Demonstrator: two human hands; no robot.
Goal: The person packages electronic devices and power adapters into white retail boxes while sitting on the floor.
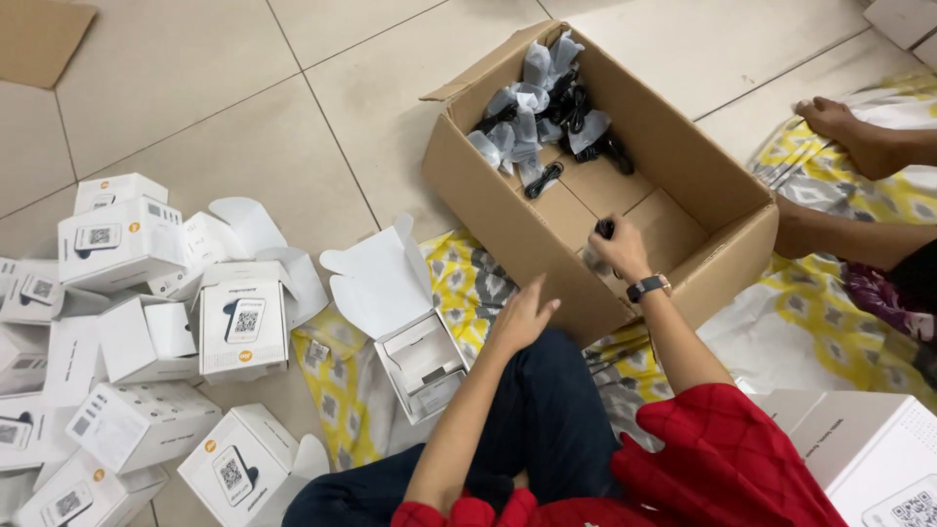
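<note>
— Reaching over the near wall of the cardboard box (508, 220), the right hand (617, 249) has its fingers curled narrow around a small black item (605, 229), held just inside the box above its bare floor.

— And the left hand (522, 314)?

— It holds nothing. Its fingers are loosely spread, the hand hovering just outside the box's front wall, above the person's dark trouser leg (547, 410). A dark watch (647, 287) sits on the right wrist, and red sleeves (722, 459) show at the bottom edge.

— What lies in the box?

— A heap of black cables in clear bags (547, 98) fills the far corner; the near half is mostly bare cardboard.

— What is near the left hand?

— An open white carton (422, 359) with its lid flap raised lies on a yellow patterned cloth (464, 278), just left of the hand. Further left, many closed white cartons (137, 322) are scattered over the tiled floor (224, 88).

— Anyone else?

— Another person's bare feet (839, 122) rest on the cloth to the right of the box, well apart from the hands. One more white box (869, 454) sits at the lower right corner.
</note>
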